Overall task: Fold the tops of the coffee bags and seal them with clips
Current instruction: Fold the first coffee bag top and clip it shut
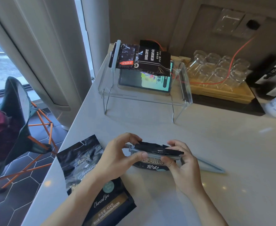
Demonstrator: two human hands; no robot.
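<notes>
A black coffee bag [152, 166] stands on the white counter in front of me, its top folded over. A grey-blue clip [157, 154] lies along that fold. My left hand [117, 156] pinches the clip's left end and my right hand [181, 162] presses its right end, both against the bag's top. Another dark coffee bag [85, 170] lies flat at the counter's left edge, unclipped, partly under my left forearm. A third bag [143, 60], with a grey-blue clip [115, 56] on its top, lies on a clear acrylic shelf [143, 98]. A spare clip [210, 166] rests right of my right hand.
A tablet [150, 82] with a lit screen sits under the bag on the acrylic shelf. A wooden tray with several glasses [215, 70] stands at the back right, with a red cable [235, 53] over it. A folding chair [19, 121] stands on the floor left of the counter.
</notes>
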